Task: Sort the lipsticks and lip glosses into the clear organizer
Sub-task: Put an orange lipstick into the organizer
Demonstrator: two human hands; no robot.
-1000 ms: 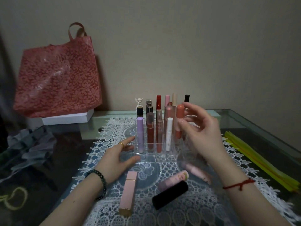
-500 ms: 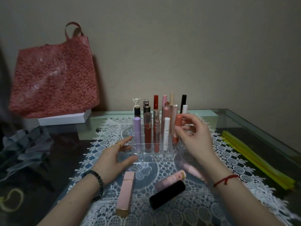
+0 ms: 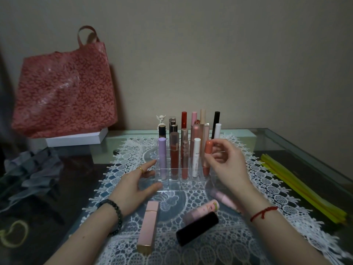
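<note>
The small print on the white tube (image 3: pixel 196 157) in the clear organizer's (image 3: pixel 172 185) front row is too blurred for me to read, and so is the pattern on the pink printed tube (image 3: pixel 202 211) lying loose. My right wrist covers part of a pale pink tube (image 3: pixel 223 197) at 5 o'clock from the organizer. The organizer stands on a lace mat (image 3: pixel 267 188) on the glass surface, its back rows full of upright tubes, with a lilac tube (image 3: pixel 162 159) at front left. My right hand (image 3: pixel 225 165) pinches the coral lip gloss (image 3: pixel 208 148), which stands upright in the front-right slot. My left hand (image 3: pixel 133 186) rests at 8 o'clock, fingers spread against the organizer's corner. A pink square lipstick (image 3: pixel 148 226) and a black lipstick (image 3: pixel 197 228) lie at 6 o'clock.
</note>
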